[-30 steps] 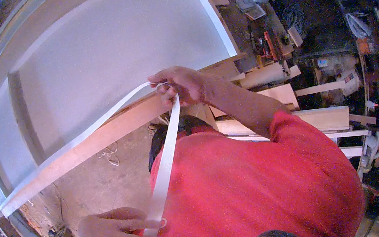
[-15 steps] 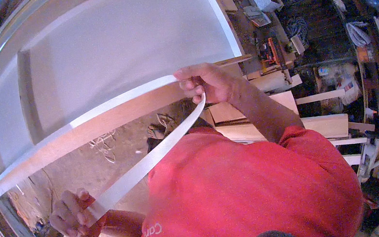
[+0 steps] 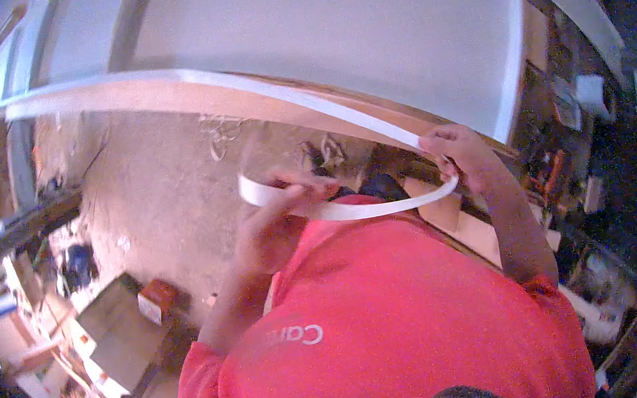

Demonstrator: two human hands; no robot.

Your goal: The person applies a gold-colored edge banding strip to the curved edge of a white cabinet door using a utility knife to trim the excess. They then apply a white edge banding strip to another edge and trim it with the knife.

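Observation:
A long white edge-banding strip runs between my two hands. My right hand is closed, pinching it beside the near edge of a large wooden cabinet case with a pale inner face. From there the strip stretches left along the near wooden side, partly apart from it, with a brown edge showing behind. Nearer my body, the slack part bows across to my left hand. That hand is blurred but closed on the strip, whose end curls up beyond the fingers.
Below the case lies a dusty floor with a coil of pale cord. At lower left are boxes and a small red-brown box. Boards lean under my right arm, and shelves with clutter line the right.
My left hand has come in from the lower left toward my middle, so the strip's loose part now curves. The right hand draws the strip away from the case's edge. The view has turned.

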